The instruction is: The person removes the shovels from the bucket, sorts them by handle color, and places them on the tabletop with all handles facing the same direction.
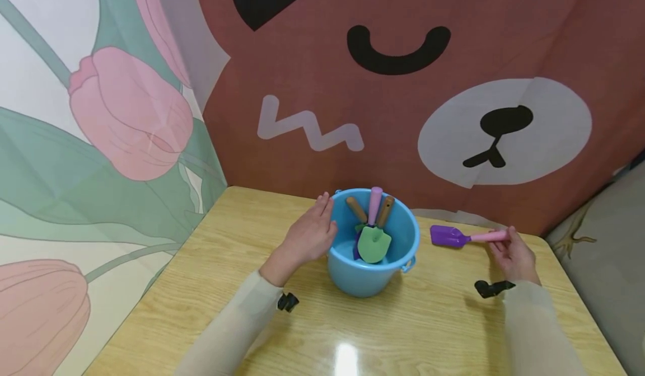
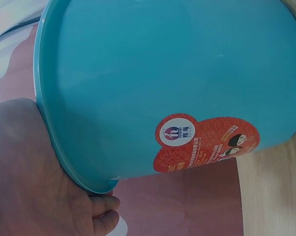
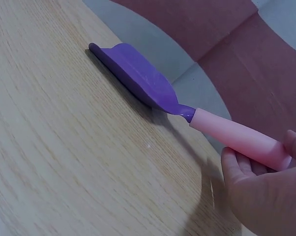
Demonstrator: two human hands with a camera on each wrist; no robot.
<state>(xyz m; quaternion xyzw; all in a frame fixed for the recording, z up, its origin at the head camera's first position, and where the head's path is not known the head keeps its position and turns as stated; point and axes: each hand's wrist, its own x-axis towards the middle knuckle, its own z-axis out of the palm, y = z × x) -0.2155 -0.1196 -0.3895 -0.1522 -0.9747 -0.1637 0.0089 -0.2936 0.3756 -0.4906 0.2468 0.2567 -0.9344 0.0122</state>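
A light blue bucket (image 1: 360, 282) stands upright on the wooden table. Against its left rim rests my left hand (image 1: 308, 235), fingers straight; in the left wrist view the palm (image 2: 32, 167) meets the bucket's rim (image 2: 48, 118). Inside the bucket are toy garden tools: a green shovel blade (image 1: 374, 245), a pink handle (image 1: 375, 203) and two brown handles, partly overlapping. To the right, my right hand (image 1: 515, 257) pinches the end of a pink handle (image 3: 241, 137) belonging to a toy shovel with a purple blade (image 3: 138, 78). The blade lies at or just above the tabletop; contact is unclear.
The light wood table (image 1: 423, 331) ends at a brown cloth backdrop (image 1: 393, 163) with a cartoon face. A tulip-print cloth (image 1: 131, 113) hangs on the left and a grey cloth (image 1: 604, 264) on the right. The bucket's handle lug (image 1: 409, 264) sticks out at its right.
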